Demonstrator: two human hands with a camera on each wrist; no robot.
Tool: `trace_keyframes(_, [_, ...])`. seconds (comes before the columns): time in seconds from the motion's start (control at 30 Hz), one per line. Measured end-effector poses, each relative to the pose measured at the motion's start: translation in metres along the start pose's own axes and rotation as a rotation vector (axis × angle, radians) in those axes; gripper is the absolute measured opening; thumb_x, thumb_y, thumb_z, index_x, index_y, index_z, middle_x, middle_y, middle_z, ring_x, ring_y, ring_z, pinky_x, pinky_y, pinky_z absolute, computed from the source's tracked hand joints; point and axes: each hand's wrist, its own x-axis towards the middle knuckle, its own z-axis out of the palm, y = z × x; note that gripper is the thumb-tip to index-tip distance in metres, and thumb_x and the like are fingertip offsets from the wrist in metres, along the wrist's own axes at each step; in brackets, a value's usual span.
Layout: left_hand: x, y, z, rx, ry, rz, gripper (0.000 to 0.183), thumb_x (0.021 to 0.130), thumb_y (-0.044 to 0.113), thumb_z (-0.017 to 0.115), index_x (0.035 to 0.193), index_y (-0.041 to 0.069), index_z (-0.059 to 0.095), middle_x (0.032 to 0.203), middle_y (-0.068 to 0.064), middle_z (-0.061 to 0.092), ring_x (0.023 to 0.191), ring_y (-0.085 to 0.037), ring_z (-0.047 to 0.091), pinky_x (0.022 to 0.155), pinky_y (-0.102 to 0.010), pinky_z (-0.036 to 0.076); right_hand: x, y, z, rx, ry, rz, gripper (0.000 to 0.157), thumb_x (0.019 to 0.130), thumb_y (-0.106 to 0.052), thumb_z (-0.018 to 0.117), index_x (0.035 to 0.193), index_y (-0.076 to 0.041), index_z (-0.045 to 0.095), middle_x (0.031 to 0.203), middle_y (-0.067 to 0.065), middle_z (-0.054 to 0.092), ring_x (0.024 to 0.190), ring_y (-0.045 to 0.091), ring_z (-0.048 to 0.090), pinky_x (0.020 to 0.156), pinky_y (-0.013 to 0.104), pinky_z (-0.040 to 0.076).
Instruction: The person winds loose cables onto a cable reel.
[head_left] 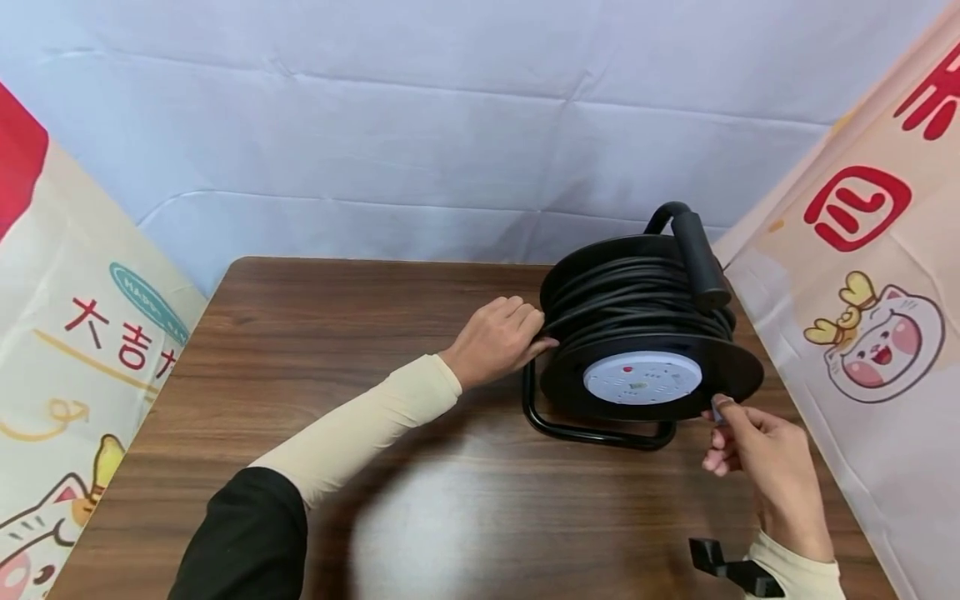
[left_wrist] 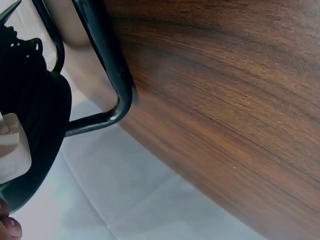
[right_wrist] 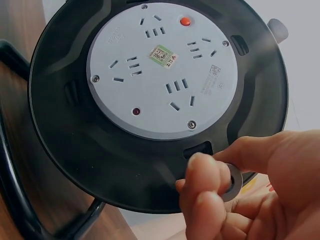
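A black cable reel point(head_left: 652, 325) with a grey socket panel point(right_wrist: 162, 70) stands at the table's right side. Black cable point(head_left: 630, 292) is wound between its discs. My left hand point(head_left: 495, 337) grips the reel's left side, fingers curled and thumb by the cable; exactly which part it holds is hidden. At the front disc's right edge, my right hand point(head_left: 772, 458) pinches a small grey round knob point(right_wrist: 235, 182) between thumb and fingers. In the left wrist view, the reel's black frame point(left_wrist: 112, 75) shows, with fingertips point(left_wrist: 10, 225) at the lower left corner.
Under the reel, a black tube stand point(head_left: 600, 435) rests on the brown wood-grain table point(head_left: 360, 308). A thick black handle point(head_left: 701, 258) rises at the reel's top right. Pale cloth point(head_left: 375, 125) hangs behind, with printed cloths point(head_left: 855, 275) along both sides.
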Motion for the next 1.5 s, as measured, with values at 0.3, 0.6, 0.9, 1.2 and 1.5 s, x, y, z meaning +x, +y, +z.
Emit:
trace_keyframes(0.3, [-0.003, -0.001, -0.002, -0.054, -0.089, -0.009, 0.036, 0.094, 0.042, 0.044, 0.089, 0.007, 0.052, 0.077, -0.001, 0.053, 0.071, -0.018, 0.049, 0.064, -0.027, 0.041, -0.011, -0.015, -0.003, -0.625, 0.026, -0.166, 0.060, 0.090, -0.056, 0.040, 0.088, 0.000, 0.062, 0.065, 0.005, 0.065, 0.053, 0.014, 0.063, 0.048, 0.028, 0.048])
trace_keyframes(0.6, [0.007, 0.002, -0.017, -0.223, -0.089, -0.037, 0.029, 0.094, 0.034, 0.042, 0.093, 0.007, 0.053, 0.081, -0.002, 0.051, 0.073, -0.017, 0.045, 0.067, -0.028, 0.040, -0.037, -0.062, -0.003, -0.615, 0.324, -0.300, 0.043, 0.091, -0.045, 0.047, 0.103, -0.006, 0.063, 0.071, -0.003, 0.065, 0.053, -0.003, 0.056, 0.049, 0.014, 0.039])
trace_keyframes(0.9, [0.006, 0.006, -0.024, -0.281, -0.068, -0.064, 0.046, 0.095, 0.044, 0.029, 0.095, 0.007, 0.057, 0.085, 0.000, 0.055, 0.074, -0.016, 0.046, 0.067, -0.026, 0.041, -0.030, -0.123, 0.045, -0.404, 0.576, -0.723, 0.034, 0.087, -0.034, 0.058, 0.116, -0.017, 0.061, 0.090, -0.006, 0.065, 0.069, -0.011, 0.053, 0.063, 0.008, 0.038])
trace_keyframes(1.2, [0.005, 0.012, -0.018, -0.286, -0.051, -0.034, 0.045, 0.088, 0.052, 0.047, 0.092, 0.008, 0.055, 0.082, 0.000, 0.052, 0.073, -0.016, 0.045, 0.066, -0.026, 0.040, 0.004, -0.142, 0.079, -0.491, 0.386, -0.817, 0.054, 0.087, -0.031, 0.060, 0.135, -0.010, 0.045, 0.126, 0.017, 0.049, 0.106, 0.038, 0.048, 0.084, 0.052, 0.033])
trace_keyframes(1.5, [0.010, 0.016, -0.013, -0.090, 0.048, 0.051, 0.042, 0.091, 0.043, 0.038, 0.078, 0.006, 0.052, 0.073, -0.004, 0.048, 0.067, -0.020, 0.046, 0.059, -0.027, 0.039, 0.016, -0.140, 0.086, -0.402, 0.479, -1.039, 0.034, 0.087, -0.012, 0.057, 0.121, -0.006, 0.059, 0.124, 0.010, 0.056, 0.116, 0.021, 0.051, 0.098, 0.034, 0.037])
